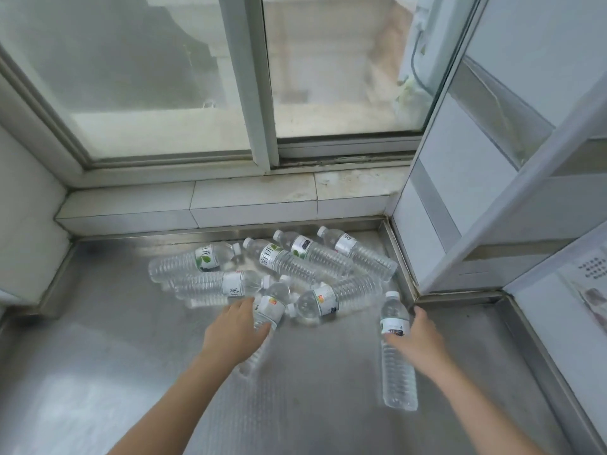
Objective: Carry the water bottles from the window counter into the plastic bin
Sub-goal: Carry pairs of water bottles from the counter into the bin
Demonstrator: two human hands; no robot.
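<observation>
Head view: both hands, left [236, 326] and right [414, 336], grip lying bottles [397, 366], caps pointing toward window.

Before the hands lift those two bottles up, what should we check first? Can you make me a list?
1. Left hand has a bottle: ok, its fingers curl round the bottle with the orange mark.
2. Right hand has a bottle: ok, it grips the bottle with the dark label at the label.
3. Caps on: ok for the right one; the left one's cap is hard to tell.
4. Held bottles free of the pile: right one ok, it lies apart; left one not ok, its top end sits against other bottles.
5. Plastic bin ready: cannot tell, it is not in view.
6. More bottles left on the metal counter: yes, several.
</observation>
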